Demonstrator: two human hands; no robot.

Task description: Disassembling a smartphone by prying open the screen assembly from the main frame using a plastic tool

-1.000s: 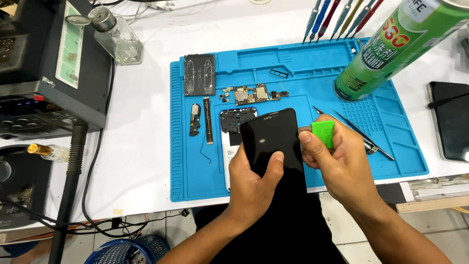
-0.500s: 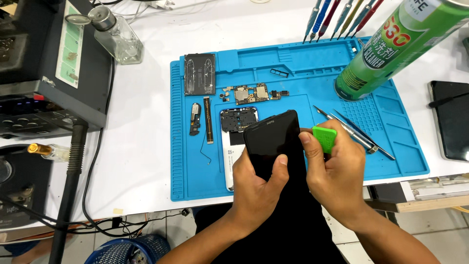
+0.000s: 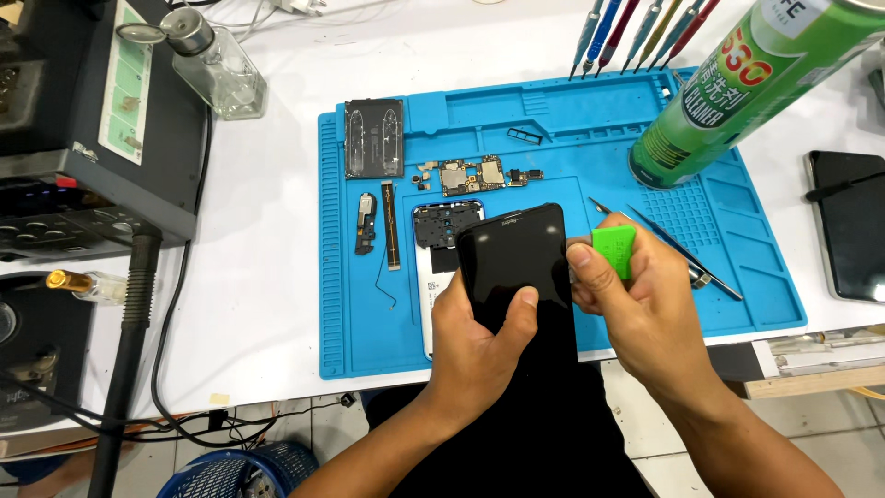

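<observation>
Gripping black phone (image 3: 513, 258), green tool (image 3: 615, 251)

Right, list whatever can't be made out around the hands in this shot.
Head view only:
- Lower part of black phone panel: hidden by left hand.
- Green tool: its tip hidden by right hand.
- Spray can: top cut off by the frame edge.
- Circuit board: parts too small.

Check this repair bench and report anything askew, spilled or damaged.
Nothing looks spilled or broken. The phone is held by the left hand, the right hand holds a green tool, and the removed parts lie on the blue mat.
</observation>
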